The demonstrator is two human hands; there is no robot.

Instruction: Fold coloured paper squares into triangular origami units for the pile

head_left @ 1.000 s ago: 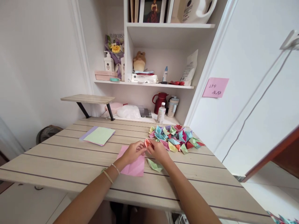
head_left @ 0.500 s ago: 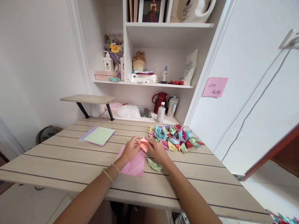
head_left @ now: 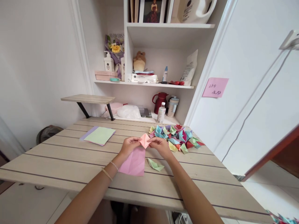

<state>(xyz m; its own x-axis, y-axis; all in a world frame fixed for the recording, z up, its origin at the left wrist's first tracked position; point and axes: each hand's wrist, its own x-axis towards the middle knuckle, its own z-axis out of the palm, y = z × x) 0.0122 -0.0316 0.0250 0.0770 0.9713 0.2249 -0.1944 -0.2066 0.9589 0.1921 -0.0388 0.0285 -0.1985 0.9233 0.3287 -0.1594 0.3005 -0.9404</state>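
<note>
Between my two hands is a small folded piece of salmon-pink paper point(head_left: 145, 141), diamond-shaped with a crease down its middle. My left hand point(head_left: 129, 147) pinches its left corner, and my right hand point(head_left: 160, 146) pinches the right corner. Under and beside my left hand a creased pink paper sheet point(head_left: 133, 163) lies on the table, partly covered by the hand. A light green paper boat point(head_left: 155, 165) rests just below my right hand. Past that hand spreads a heap of many-coloured paper boats point(head_left: 174, 137).
A stack of coloured paper sheets point(head_left: 100, 135) lies at the left of the slatted table point(head_left: 70, 160). Behind it stands a small raised shelf point(head_left: 88, 99). A plastic bottle point(head_left: 161, 112), a dark red jug point(head_left: 160, 102) and a tumbler point(head_left: 173, 106) stand at the back.
My hands have moved slightly apart, and the folded salmon-pink paper has turned from a tilted, narrow shape into a flat, upright diamond held at both corners.
</note>
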